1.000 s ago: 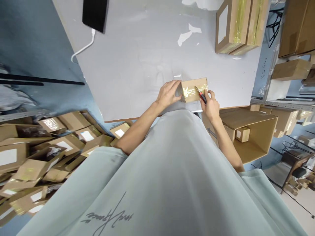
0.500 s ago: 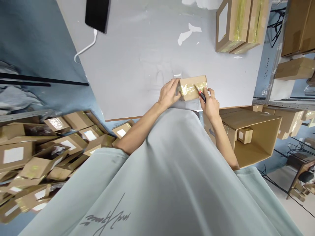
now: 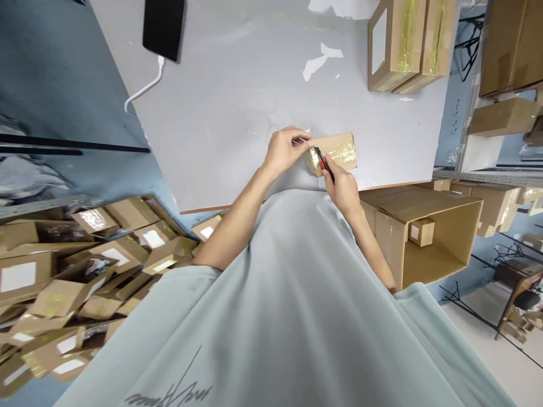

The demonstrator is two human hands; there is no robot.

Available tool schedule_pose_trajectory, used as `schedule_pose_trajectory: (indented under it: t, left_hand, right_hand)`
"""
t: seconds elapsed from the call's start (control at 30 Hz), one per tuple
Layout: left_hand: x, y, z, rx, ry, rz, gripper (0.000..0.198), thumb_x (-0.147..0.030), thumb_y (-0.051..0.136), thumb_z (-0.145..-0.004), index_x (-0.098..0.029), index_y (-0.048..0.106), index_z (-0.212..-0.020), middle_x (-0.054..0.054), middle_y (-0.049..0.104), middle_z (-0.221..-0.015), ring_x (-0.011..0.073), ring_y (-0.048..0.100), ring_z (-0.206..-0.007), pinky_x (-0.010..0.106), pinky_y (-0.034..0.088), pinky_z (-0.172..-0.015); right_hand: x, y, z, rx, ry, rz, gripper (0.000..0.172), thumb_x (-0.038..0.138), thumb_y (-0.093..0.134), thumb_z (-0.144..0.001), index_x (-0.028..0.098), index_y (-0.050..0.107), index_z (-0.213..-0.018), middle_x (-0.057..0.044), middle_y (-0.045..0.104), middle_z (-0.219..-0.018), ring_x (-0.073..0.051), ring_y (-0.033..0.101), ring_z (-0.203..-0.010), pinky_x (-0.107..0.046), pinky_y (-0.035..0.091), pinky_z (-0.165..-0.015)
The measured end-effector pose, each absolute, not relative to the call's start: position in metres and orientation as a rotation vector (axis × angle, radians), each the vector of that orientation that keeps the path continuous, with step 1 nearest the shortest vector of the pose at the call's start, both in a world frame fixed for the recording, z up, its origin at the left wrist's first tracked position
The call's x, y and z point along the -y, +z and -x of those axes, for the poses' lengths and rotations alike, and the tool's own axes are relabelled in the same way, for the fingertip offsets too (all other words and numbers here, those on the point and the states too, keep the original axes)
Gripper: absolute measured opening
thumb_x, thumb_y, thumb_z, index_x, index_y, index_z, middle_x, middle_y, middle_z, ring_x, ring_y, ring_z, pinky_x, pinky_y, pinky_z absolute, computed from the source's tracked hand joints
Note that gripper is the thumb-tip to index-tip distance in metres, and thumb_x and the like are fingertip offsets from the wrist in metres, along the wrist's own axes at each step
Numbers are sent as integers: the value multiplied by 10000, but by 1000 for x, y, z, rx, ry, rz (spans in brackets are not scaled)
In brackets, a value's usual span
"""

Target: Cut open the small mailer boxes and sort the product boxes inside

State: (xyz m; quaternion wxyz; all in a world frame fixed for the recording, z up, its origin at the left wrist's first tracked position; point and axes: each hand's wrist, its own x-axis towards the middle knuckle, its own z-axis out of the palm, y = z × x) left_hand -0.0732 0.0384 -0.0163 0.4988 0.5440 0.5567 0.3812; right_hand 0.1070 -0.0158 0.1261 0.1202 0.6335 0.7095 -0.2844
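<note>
A small cardboard box (image 3: pixel 335 143) with shiny clear tape along it lies near the front edge of the table. My left hand (image 3: pixel 285 149) is at its left end, with thumb and fingers closed at the far left corner. In my right hand (image 3: pixel 343 189) is a red and black utility knife (image 3: pixel 324 164). The knife's tip is at the taped left end of the box, close to my left fingertips. Whether the blade is in the tape I cannot tell.
On the grey table (image 3: pixel 237 113) are a black phone (image 3: pixel 163 28) on a white cable, paper scraps (image 3: pixel 316 63) and two taped boxes (image 3: pixel 392 51). A large open carton (image 3: pixel 449 265) with a small box inside stands right, below the table. Opened boxes (image 3: pixel 89 260) are heaped at left.
My right hand has moved left with the knife, from the right part of the box to its left end. My left fingers have shifted to the far left corner and drawn together.
</note>
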Motion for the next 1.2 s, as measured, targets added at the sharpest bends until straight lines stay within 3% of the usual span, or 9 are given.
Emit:
schedule_pose_trajectory:
  t: [0.17,0.33,0.43,0.53,0.67,0.83,0.97,1.03,1.2]
  left_hand:
    - [-44,-29,72,-1331,924,-1269,199,-305,768,-972,-223,885,-1109,72,848,-1146,271,804,-1080,466,681,-1037]
    - [-44,-32,74,-1325,899,-1245,224,-318,778,-963,-218,885,-1134,76,853,-1156,286,802,-1109,490,670,-1082]
    - [-42,-32,70,-1331,904,-1205,227,-325,794,-955,-211,885,-1129,85,858,-1153,278,804,-1085,475,680,-1059]
    - [-40,-31,64,-1374,911,-1146,193,-291,836,-905,-204,889,-1068,73,860,-1118,265,812,-1034,442,692,-1008]
    - [-40,-25,61,-1480,918,-1073,125,-238,833,-886,-213,894,-992,52,863,-1076,229,814,-971,368,680,-946]
    - [-41,-18,56,-1563,882,-1012,90,-210,840,-876,-228,894,-946,47,867,-1056,221,807,-913,363,666,-907]
    - [-38,-13,52,-1618,878,-1011,86,-208,823,-888,-232,897,-926,46,868,-1068,223,808,-899,372,657,-912]
    - [-37,-12,51,-1634,881,-1012,97,-210,815,-897,-234,899,-940,45,867,-1070,216,806,-889,369,652,-913]
    - [-36,-12,49,-1662,878,-1051,116,-237,785,-951,-237,894,-992,43,863,-1108,202,796,-896,350,644,-902]
  right_hand:
    - [17,125,-102,-2060,-834,-1821,671,357,363,-1176,284,330,-1842,-128,730,-1586,-359,738,-1358,-470,615,-1067]
    - [20,127,-94,-2048,-838,-1828,656,309,289,-1180,260,359,-1831,-120,744,-1562,-327,737,-1356,-435,612,-1068]
    - [21,130,-83,-1929,-775,-1834,653,267,270,-1179,232,386,-1821,-148,788,-1463,-338,781,-1251,-458,614,-1050]
    - [19,131,-69,-1825,-698,-1815,659,288,292,-1195,209,313,-1848,-188,820,-1292,-361,807,-1148,-520,605,-1044]
    - [14,130,-54,-1818,-695,-1789,702,377,346,-1219,124,207,-1859,-229,792,-1248,-378,793,-1180,-535,591,-1054]
    - [6,141,-41,-1792,-658,-1760,620,212,329,-1207,82,323,-1813,-243,799,-1249,-335,788,-1217,-452,605,-1039]
    - [-2,154,-33,-1758,-608,-1707,659,18,303,-1139,102,379,-1788,-237,797,-1342,-289,790,-1253,-385,603,-1038]
    - [-1,157,-32,-1758,-592,-1683,672,-7,291,-1126,99,379,-1783,-233,800,-1353,-280,791,-1257,-368,605,-1031]
    - [12,152,-38,-1735,-628,-1631,595,-12,311,-1130,85,549,-1667,-239,806,-1349,-284,801,-1244,-359,616,-1009]
